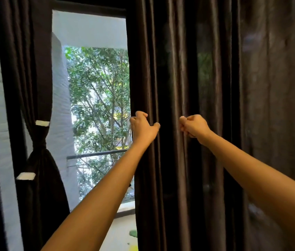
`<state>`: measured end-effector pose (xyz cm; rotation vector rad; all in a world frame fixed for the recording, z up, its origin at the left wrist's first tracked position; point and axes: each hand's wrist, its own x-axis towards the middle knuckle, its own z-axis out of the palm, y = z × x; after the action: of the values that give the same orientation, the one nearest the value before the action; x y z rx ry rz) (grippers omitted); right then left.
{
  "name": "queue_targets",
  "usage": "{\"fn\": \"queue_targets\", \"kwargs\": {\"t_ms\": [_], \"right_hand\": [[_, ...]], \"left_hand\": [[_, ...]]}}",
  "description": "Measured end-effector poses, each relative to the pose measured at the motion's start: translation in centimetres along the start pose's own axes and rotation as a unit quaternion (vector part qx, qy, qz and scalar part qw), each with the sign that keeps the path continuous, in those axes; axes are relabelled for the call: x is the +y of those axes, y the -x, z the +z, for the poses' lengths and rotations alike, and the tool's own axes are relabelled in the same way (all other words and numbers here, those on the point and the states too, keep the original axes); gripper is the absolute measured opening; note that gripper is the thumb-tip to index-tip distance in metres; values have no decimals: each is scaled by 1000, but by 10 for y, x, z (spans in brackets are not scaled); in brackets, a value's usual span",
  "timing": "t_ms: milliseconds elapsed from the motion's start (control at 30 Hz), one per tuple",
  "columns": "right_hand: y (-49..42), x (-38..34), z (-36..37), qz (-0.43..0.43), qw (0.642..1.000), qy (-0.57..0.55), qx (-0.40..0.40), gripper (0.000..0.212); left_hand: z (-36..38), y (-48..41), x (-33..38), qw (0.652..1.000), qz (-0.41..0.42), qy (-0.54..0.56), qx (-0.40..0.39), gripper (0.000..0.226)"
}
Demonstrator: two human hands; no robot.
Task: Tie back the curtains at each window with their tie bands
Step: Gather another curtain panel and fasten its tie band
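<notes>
**Gathering the right-hand curtain**

The left curtain is done. It hangs cinched at the waist by its tie band, with one of its white tabs above the cinch and another below. That leaves the other panel of this window. The right curtain hangs full and loose, covering everything to the right of the bare glass.

My left hand has its fingers curled round the curtain's leading edge, with the thumb on the near side, so it is grasping the cloth. My right hand is clenched on a fold a few pleats further in, pinching it between the thumb and curled fingers. Both hands are at about the same height and near each other, with a strip of pleats between them.

I take this to be the gathering step, since nothing is bunched yet and no band is round this panel.

- **Gathering:** The next move is to carry the leading edge to the right, toward my right hand. The pleats should stack into one bundle slim enough for a single hand to hold.
- **Grip:** The cloth has a sheen and looks heavy, so I expect folds to slip out unless I keep a firm hold at waist height.
- **The band:** One hand must then let go to fetch this curtain's own band. I cannot see it from here. It may be hidden behind the folds or out at the far right.
</notes>
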<state>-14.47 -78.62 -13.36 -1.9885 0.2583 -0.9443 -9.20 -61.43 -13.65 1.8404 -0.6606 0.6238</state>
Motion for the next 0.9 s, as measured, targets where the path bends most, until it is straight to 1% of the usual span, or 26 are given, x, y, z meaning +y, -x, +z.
{"fn": "queue_targets", "kwargs": {"t_ms": [133,233,333,433,600,700,900], "right_hand": [[-25,3,-13,-29,998,27,41,42],[-50,1,-21,-61,995,28,67,40],[-68,2,-29,-84,992,31,90,37],[-85,1,-36,-99,989,54,91,34],[-118,-12,-50,-131,982,88,105,36],[-137,-27,-56,-159,979,74,107,38],[-175,-63,-60,-222,968,37,109,41]], "left_hand": [[17,-31,13,998,41,0,52,49],[28,-52,24,992,65,-7,110,52],[42,-66,33,986,89,-21,137,56],[48,-85,41,981,119,-35,149,61],[47,-122,64,981,126,-49,142,63],[44,-143,80,977,139,-66,150,62],[30,-182,107,974,145,-109,137,59]]}}
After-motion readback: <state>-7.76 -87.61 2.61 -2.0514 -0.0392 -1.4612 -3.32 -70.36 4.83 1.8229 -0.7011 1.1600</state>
